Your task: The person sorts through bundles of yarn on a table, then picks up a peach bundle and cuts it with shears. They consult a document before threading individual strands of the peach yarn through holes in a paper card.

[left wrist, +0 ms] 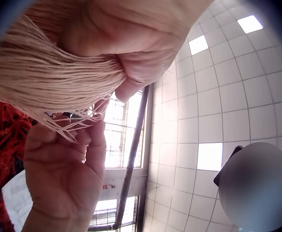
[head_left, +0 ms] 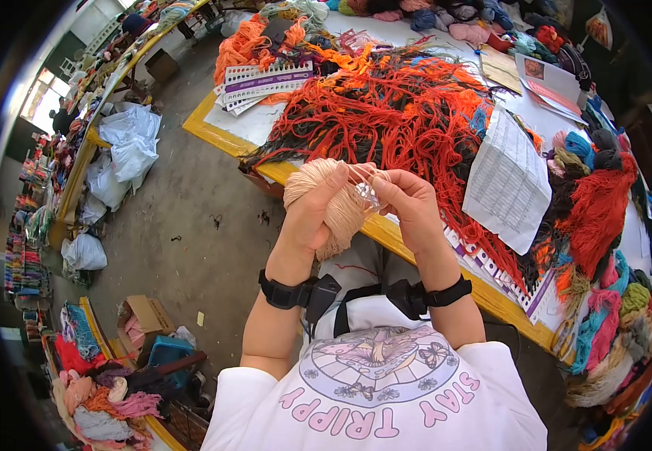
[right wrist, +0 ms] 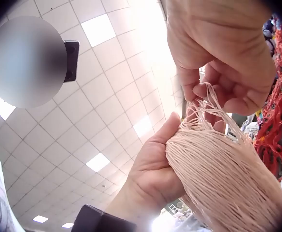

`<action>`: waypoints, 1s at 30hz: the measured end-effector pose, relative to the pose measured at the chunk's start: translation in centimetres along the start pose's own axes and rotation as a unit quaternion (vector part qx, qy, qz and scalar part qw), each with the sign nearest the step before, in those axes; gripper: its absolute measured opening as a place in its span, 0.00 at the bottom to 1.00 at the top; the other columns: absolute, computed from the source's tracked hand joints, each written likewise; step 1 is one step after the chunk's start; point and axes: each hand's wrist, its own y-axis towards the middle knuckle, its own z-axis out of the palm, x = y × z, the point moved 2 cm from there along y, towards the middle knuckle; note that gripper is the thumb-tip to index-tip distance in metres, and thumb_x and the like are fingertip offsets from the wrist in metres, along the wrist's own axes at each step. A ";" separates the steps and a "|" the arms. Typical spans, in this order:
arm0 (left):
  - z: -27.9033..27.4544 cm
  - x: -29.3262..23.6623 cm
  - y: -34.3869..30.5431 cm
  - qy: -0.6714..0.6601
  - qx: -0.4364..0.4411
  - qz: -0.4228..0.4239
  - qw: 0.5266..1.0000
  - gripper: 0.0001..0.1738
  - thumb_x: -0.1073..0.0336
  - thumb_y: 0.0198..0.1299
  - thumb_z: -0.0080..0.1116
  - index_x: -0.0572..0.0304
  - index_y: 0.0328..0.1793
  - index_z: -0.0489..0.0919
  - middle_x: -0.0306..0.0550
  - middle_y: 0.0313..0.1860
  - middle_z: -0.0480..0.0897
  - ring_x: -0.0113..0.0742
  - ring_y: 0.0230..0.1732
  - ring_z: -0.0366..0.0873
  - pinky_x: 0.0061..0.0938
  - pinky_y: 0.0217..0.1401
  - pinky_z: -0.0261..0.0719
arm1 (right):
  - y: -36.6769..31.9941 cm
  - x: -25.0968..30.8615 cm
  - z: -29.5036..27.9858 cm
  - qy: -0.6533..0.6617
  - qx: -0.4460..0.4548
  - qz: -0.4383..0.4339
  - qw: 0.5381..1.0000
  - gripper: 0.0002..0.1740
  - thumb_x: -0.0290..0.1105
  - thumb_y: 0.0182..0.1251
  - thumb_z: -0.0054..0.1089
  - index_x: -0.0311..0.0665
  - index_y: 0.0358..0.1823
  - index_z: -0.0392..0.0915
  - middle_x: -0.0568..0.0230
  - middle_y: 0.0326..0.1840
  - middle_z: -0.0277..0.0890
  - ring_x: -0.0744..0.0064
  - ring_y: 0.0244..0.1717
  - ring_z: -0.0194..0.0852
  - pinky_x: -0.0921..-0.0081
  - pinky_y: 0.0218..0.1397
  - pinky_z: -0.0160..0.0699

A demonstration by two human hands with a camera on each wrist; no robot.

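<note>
A thick skein of pale peach thread (head_left: 316,179) is gripped in my left hand (head_left: 309,214), with the thumb laid along its side. At its gathered end, my right hand (head_left: 410,201) pinches a few loose strands between thumb and fingers. Seen from the right wrist, those strands (right wrist: 209,108) form thin loops rising from the skein (right wrist: 223,169) to the fingertips. Something small, shiny and silvery (head_left: 369,197) shows between the hands in the head view. In the left wrist view the fingertips of the right hand (left wrist: 66,169) are partly hidden behind the strands.
Beyond the hands, a yellow-edged table (head_left: 213,131) bears a large heap of red and orange threads (head_left: 386,113). Thread cards (head_left: 266,81) and a printed sheet (head_left: 508,177) lie around it. Coloured skeins (head_left: 604,301) line the right side; white bags (head_left: 129,143) stand left.
</note>
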 end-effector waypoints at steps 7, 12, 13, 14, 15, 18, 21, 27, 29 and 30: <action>-0.1 -0.1 0.1 0.003 0.019 0.003 1.000 0.19 0.57 0.62 0.51 0.68 0.49 0.74 0.49 0.46 0.77 0.37 0.47 0.76 0.32 0.49 0.76 | 0.2 -0.2 0.1 -0.076 0.025 -0.054 0.995 0.08 0.30 0.57 0.61 0.33 0.34 0.79 0.73 0.27 0.76 0.90 0.27 0.68 0.89 0.29 0.64; 0.0 -0.2 0.2 -0.007 0.001 -0.005 1.000 0.19 0.58 0.62 0.51 0.69 0.49 0.74 0.49 0.46 0.77 0.36 0.47 0.76 0.31 0.49 0.76 | 0.1 -0.3 -0.3 -0.026 -0.017 -0.021 0.999 0.08 0.32 0.57 0.61 0.35 0.34 0.80 0.75 0.26 0.76 0.91 0.26 0.67 0.90 0.27 0.63; 0.0 -0.1 0.2 -0.006 0.002 -0.003 1.000 0.18 0.58 0.62 0.51 0.68 0.48 0.74 0.49 0.46 0.77 0.35 0.46 0.76 0.31 0.49 0.76 | 0.2 -0.5 -0.5 -0.012 -0.018 -0.010 1.000 0.08 0.33 0.57 0.61 0.35 0.34 0.80 0.75 0.26 0.76 0.91 0.25 0.67 0.90 0.27 0.62; -0.1 -0.1 0.3 -0.005 0.004 -0.001 1.000 0.18 0.59 0.62 0.51 0.68 0.48 0.74 0.48 0.45 0.77 0.35 0.46 0.76 0.30 0.49 0.76 | 0.3 -0.7 -0.6 0.002 -0.018 0.002 1.000 0.08 0.33 0.58 0.61 0.35 0.34 0.80 0.76 0.26 0.76 0.92 0.25 0.67 0.90 0.27 0.62; -0.2 0.0 0.4 -0.004 0.005 0.000 1.000 0.17 0.59 0.62 0.51 0.68 0.48 0.75 0.48 0.45 0.77 0.34 0.45 0.76 0.29 0.49 0.76 | 0.2 -0.5 -0.5 -0.007 -0.017 0.006 1.000 0.08 0.33 0.58 0.61 0.35 0.33 0.80 0.76 0.26 0.75 0.91 0.25 0.66 0.90 0.26 0.62; -0.3 0.2 0.6 0.012 0.024 0.001 1.000 0.16 0.60 0.62 0.52 0.66 0.46 0.76 0.46 0.44 0.77 0.31 0.42 0.76 0.27 0.46 0.76 | 0.3 -0.5 0.0 -0.052 -0.007 -0.008 0.999 0.08 0.33 0.58 0.61 0.35 0.31 0.79 0.76 0.25 0.74 0.90 0.24 0.65 0.90 0.26 0.61; 0.4 0.2 0.4 0.033 0.000 -0.001 0.999 0.14 0.61 0.61 0.53 0.64 0.44 0.76 0.43 0.41 0.77 0.29 0.40 0.76 0.24 0.44 0.75 | 0.7 -1.1 0.3 -0.106 -0.006 -0.049 0.993 0.08 0.32 0.57 0.62 0.34 0.29 0.79 0.74 0.25 0.74 0.88 0.24 0.65 0.89 0.26 0.61; -3.4 -0.4 0.7 0.015 -0.073 0.087 0.993 0.10 0.64 0.59 0.54 0.63 0.41 0.76 0.43 0.33 0.78 0.33 0.36 0.77 0.29 0.39 0.77 | 1.2 -0.7 0.5 -0.089 -0.086 -0.160 0.979 0.09 0.33 0.60 0.56 0.33 0.30 0.77 0.61 0.41 0.74 0.79 0.39 0.71 0.85 0.27 0.68; -7.3 -3.1 -0.5 -0.074 -0.127 0.126 0.981 0.10 0.65 0.59 0.53 0.64 0.42 0.74 0.39 0.26 0.75 0.31 0.28 0.75 0.28 0.37 0.76 | 1.5 0.6 -1.2 0.209 -0.075 -0.037 0.974 0.11 0.35 0.62 0.52 0.34 0.33 0.76 0.56 0.46 0.73 0.74 0.44 0.72 0.82 0.27 0.72; -10.6 -4.0 -1.3 -0.185 -0.119 0.155 0.963 0.13 0.66 0.60 0.52 0.65 0.48 0.72 0.35 0.23 0.72 0.26 0.25 0.72 0.24 0.34 0.75 | 2.3 0.7 -5.0 0.287 0.002 -0.025 0.958 0.13 0.36 0.64 0.46 0.34 0.39 0.75 0.56 0.45 0.75 0.66 0.45 0.74 0.81 0.27 0.75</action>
